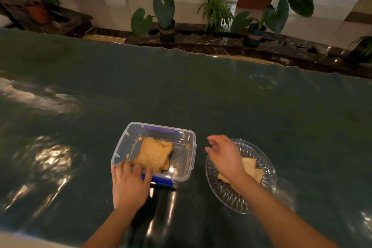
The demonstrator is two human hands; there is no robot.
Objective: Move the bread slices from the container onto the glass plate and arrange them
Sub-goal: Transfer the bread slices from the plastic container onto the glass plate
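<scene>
A clear plastic container [128,139] with blue clips sits on the table and holds a stack of toasted bread slices [154,153] amid crumbs. My left hand [128,185] grips its near left corner, fingers over the rim. To the right stands a cut-glass plate [261,157] with bread slices [251,167] lying on it, partly hidden by my right forearm. My right hand [223,155] hovers over the plate's left edge, fingers loosely apart, holding nothing.
The table [181,90] is covered by a glossy dark green sheet with bright reflections at left. Its far edge borders a dark stone ledge with potted plants [165,16]. The near table edge runs along the bottom left.
</scene>
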